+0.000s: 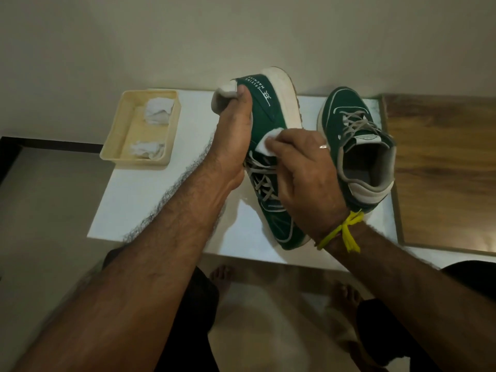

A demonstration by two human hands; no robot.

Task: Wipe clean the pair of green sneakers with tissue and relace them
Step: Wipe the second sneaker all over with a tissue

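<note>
One green sneaker (264, 108) with a white sole is tilted on its side above the white table (166, 205), heel up and toe toward me. My left hand (233, 132) grips it at the heel, thumb on the grey heel tab. My right hand (306, 167) pinches a white tissue (268, 142) and presses it against the sneaker's green side, near the grey laces. The second green sneaker (359, 146) stands upright on the table to the right, laced, opening toward me.
A cream plastic tray (118, 140) at the table's back left holds two crumpled white tissues (158, 111). A wooden board (442, 167) lies right of the table. My bare feet (221, 275) are on the floor beneath the table's front edge.
</note>
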